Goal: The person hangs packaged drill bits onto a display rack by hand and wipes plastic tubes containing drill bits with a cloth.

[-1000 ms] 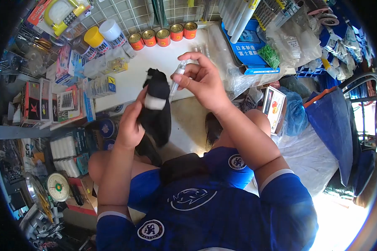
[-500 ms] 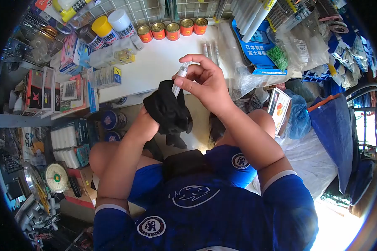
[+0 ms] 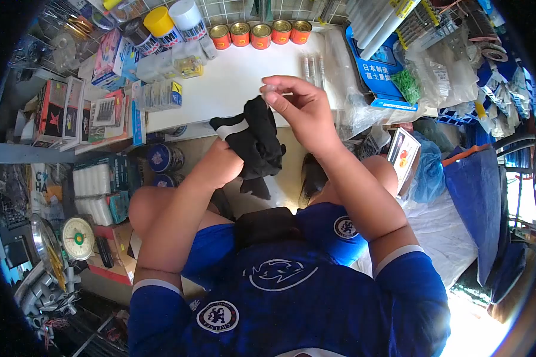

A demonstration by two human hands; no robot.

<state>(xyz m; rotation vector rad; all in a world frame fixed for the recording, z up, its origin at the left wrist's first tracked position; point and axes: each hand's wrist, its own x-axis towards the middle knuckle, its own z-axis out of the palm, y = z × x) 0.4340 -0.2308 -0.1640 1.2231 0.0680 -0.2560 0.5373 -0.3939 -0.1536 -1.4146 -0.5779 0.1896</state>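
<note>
A black cloth (image 3: 257,140), bunched up, covers the fingers of my left hand (image 3: 217,166), which is closed on it from below. A white band (image 3: 232,128) shows along the cloth's left side; whether it belongs to the cloth I cannot tell. Just above the cloth's upper right edge is my right hand (image 3: 306,110), its thumb and index finger pinched together. Something small and pale may sit between those fingertips, too unclear to name. On the white counter behind stand three slim clear tubes (image 3: 313,70).
Several red tins (image 3: 261,37) line the counter's back, with spray cans (image 3: 161,25) to their left. A blue tray (image 3: 378,77) lies at right. Boxed goods (image 3: 110,116) crowd the left end. Below left is a dial scale (image 3: 77,238).
The clear tube seen earlier in my right hand no longer shows clearly. The cloth has turned, exposing the white band. The view has shifted slightly.
</note>
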